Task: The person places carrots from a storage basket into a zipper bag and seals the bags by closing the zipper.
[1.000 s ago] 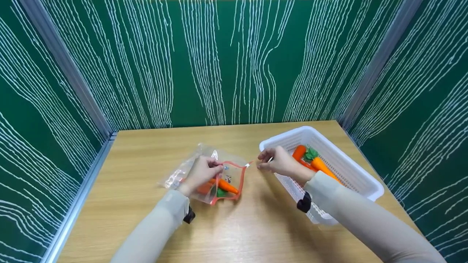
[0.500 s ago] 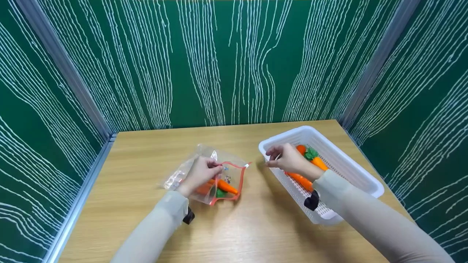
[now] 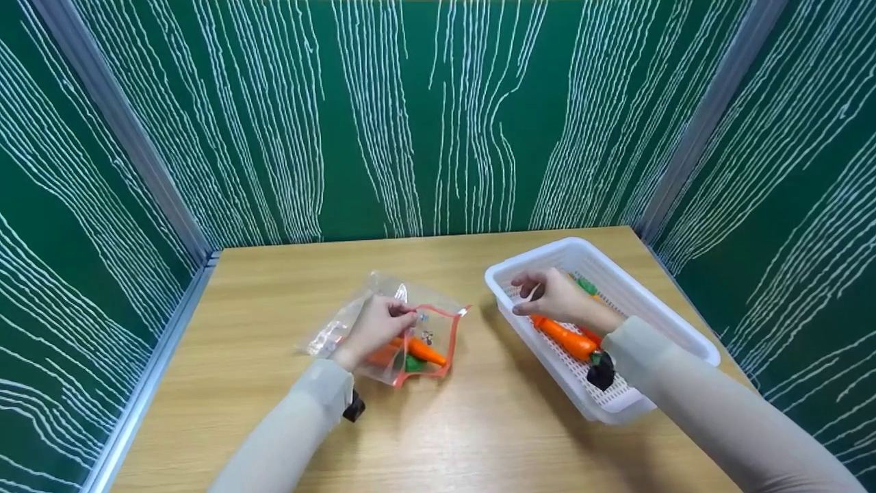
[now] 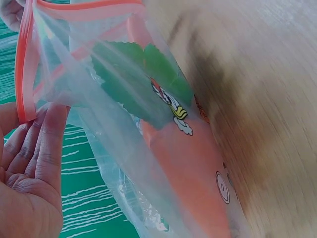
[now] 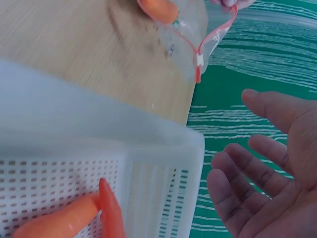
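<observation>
My left hand (image 3: pixel 376 323) pinches the red-edged mouth of a clear zip bag (image 4: pixel 114 114), holding it up and apart. Inside the bag lie an orange carrot (image 3: pixel 423 350) and some green leaves (image 4: pixel 129 74); printed cartoon figures show on the plastic. My right hand (image 3: pixel 554 296) hovers over the near-left rim of a white plastic basket (image 3: pixel 657 301), fingers loosely bent with nothing between them. In the right wrist view, its palm (image 5: pixel 297 198) faces the camera beside the basket corner. Several carrots lie in the basket, one orange carrot (image 3: pixel 564 339) just below the right hand.
The wooden table (image 3: pixel 438 438) carries both bag and basket. Green panels with white wavy lines (image 3: pixel 438 123) stand at the back and both sides, joined by grey metal posts (image 3: pixel 126 123). A white zip slider (image 5: pixel 199 59) sits at the bag's corner.
My right hand has moved right, from beside the bag's corner to over the basket, its fingers staying loose. My left hand and the bag have hardly moved.
</observation>
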The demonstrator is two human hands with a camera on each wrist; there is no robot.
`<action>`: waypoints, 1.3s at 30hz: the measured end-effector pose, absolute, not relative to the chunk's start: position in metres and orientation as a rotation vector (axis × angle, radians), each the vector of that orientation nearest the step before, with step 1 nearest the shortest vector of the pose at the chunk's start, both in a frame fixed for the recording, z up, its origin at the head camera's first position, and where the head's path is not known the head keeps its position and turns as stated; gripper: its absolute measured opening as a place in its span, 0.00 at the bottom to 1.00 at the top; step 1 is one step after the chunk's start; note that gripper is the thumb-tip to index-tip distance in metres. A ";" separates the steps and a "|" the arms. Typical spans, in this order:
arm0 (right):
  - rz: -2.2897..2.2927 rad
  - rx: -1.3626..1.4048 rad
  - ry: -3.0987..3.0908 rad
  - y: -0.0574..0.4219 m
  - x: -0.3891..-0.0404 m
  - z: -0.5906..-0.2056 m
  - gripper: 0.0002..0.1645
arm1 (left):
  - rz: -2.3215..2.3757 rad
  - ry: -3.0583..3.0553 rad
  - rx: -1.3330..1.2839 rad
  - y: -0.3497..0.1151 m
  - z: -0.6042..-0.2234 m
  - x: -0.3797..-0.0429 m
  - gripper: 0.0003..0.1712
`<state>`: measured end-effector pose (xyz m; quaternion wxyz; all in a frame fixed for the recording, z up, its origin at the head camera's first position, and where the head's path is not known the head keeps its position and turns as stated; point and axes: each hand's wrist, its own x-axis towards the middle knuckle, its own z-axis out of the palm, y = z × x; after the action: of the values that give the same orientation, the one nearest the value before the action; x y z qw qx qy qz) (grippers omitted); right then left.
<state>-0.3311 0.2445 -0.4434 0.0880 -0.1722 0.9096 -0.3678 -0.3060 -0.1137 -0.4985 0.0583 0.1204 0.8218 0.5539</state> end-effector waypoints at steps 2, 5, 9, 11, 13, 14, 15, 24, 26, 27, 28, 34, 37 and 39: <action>-1.085 -0.521 2.702 0.249 -0.332 -0.446 0.32 | 1.678 2.491 0.367 -0.114 -0.499 -0.306 0.07; -1.070 -0.535 2.692 0.255 -0.334 -0.450 0.34 | 1.678 2.495 0.376 -0.114 -0.499 -0.305 0.07; -1.044 -0.544 2.690 0.264 -0.335 -0.452 0.36 | 1.674 2.497 0.380 -0.114 -0.501 -0.306 0.08; -1.029 -0.553 2.692 0.268 -0.336 -0.454 0.36 | 1.667 2.495 0.375 -0.114 -0.501 -0.306 0.09; -1.011 -0.567 2.689 0.271 -0.336 -0.455 0.37 | 1.658 2.496 0.364 -0.114 -0.501 -0.306 0.09; -1.000 -0.583 2.689 0.273 -0.337 -0.457 0.38 | 1.654 2.496 0.361 -0.114 -0.501 -0.306 0.09; -0.989 -0.588 2.687 0.275 -0.337 -0.458 0.38 | 1.653 2.494 0.355 -0.114 -0.501 -0.306 0.09; -0.922 -0.519 2.646 0.295 -0.340 -0.470 0.43 | 1.669 2.486 0.370 -0.114 -0.499 -0.305 0.08; -0.880 -0.489 2.644 0.299 -0.341 -0.473 0.44 | 1.676 2.482 0.380 -0.114 -0.500 -0.306 0.08; -0.859 -0.470 2.642 0.301 -0.341 -0.475 0.44 | 1.678 2.478 0.382 -0.114 -0.499 -0.306 0.08; -0.836 -0.452 2.640 0.303 -0.342 -0.476 0.45 | 1.680 2.475 0.383 -0.114 -0.499 -0.305 0.08; -0.745 -0.368 2.636 0.311 -0.340 -0.481 0.44 | 1.683 2.462 0.374 -0.115 -0.499 -0.305 0.08; -0.723 -0.359 2.638 0.315 -0.339 -0.485 0.42 | 1.678 2.464 0.362 -0.116 -0.500 -0.306 0.07; -0.708 -0.352 2.633 0.317 -0.339 -0.488 0.42 | 1.674 2.473 0.366 -0.116 -0.500 -0.306 0.07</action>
<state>-0.3390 0.3171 -0.4884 0.1951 -0.1255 0.9394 -0.2525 -0.3058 -0.1156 -0.5000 0.0666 0.1213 0.8201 0.5552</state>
